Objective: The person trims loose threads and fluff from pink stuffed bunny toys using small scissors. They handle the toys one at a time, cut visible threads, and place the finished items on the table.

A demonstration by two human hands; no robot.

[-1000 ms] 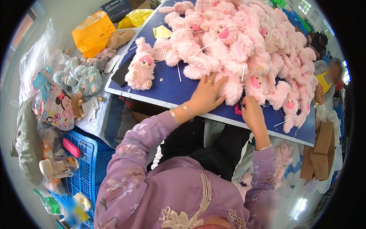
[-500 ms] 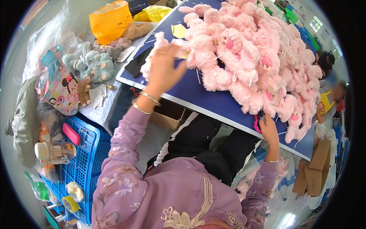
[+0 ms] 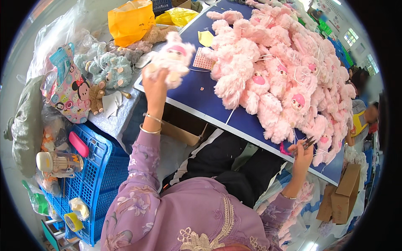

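Your left hand [image 3: 154, 85] grasps a pink plush doll [image 3: 173, 60] in its fingers by the bench's [image 3: 251, 120] left corner; your right hand [image 3: 302, 155] has fingers gripping scissors [image 3: 309, 142].

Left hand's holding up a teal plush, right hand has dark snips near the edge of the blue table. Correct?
Not the colour: the head view shows the plush in the left hand is pale pink. The rest stands: the right hand has dark snips near the edge of the blue table.
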